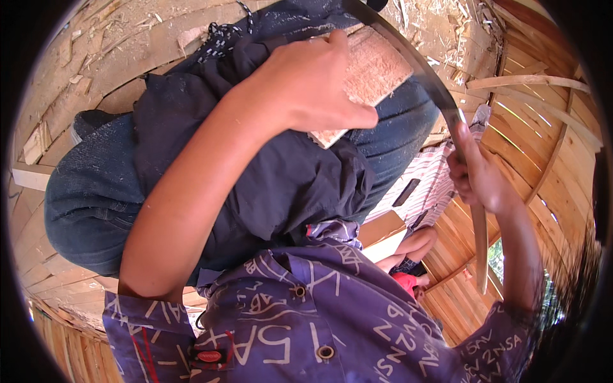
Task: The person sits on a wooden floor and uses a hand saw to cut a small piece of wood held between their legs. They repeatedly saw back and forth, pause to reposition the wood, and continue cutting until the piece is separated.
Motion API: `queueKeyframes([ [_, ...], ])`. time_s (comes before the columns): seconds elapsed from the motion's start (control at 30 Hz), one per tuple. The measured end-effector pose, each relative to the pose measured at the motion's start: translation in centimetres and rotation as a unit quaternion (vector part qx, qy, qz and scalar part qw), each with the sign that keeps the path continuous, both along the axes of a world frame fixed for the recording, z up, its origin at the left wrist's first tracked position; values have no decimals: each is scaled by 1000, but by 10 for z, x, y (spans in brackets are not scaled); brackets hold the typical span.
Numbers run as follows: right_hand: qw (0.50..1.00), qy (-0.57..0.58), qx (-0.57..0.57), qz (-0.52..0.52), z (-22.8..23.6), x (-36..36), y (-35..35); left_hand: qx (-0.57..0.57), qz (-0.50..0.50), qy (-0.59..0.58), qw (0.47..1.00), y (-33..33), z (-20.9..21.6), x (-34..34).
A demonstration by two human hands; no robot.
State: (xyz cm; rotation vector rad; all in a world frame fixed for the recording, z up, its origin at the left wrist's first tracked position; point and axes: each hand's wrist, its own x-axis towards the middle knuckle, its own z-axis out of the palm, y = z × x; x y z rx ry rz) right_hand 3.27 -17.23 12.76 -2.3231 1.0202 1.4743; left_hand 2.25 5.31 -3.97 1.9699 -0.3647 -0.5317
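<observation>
A flat piece of pale wood [378,67] with a rough, sawdust-like face rests over my lap. My left hand [313,86] is closed on it, with the thumb along its near side and the fingers over the far part. Over on the right, my right hand [479,172] grips a long machete [436,86] by its wooden handle, which sticks out below the fist. The dark blade curves up and left past the wood's right edge, and its tip is out of view. Dark cloth [274,185] covers my lap between the jeans-clad knees.
Wood chips and shavings lie on the plank floor [102,48]. At right stand a plank wall [536,147] and a bent wooden strip [523,81]. A striped cloth [424,172] carries a dark flat object [406,192]. Beside a box-like object [383,231], another person [408,252] is partly visible.
</observation>
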Motion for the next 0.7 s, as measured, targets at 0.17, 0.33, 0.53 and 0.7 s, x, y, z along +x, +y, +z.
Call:
queueKeyframes([
  [0.17,999,5,34,10,-42,30,25,15,18,-8,1000,2,-3,0],
  [0.33,992,-75,93,-29,-62,6,8,13,-11,31,999,2,0,7],
  [0.53,947,-226,230,-2,-72,-34,-20,-107,-22,84,991,4,-5,7],
  [0.7,915,-307,254,58,-71,-63,-13,-95,-73,78,990,9,4,4],
])
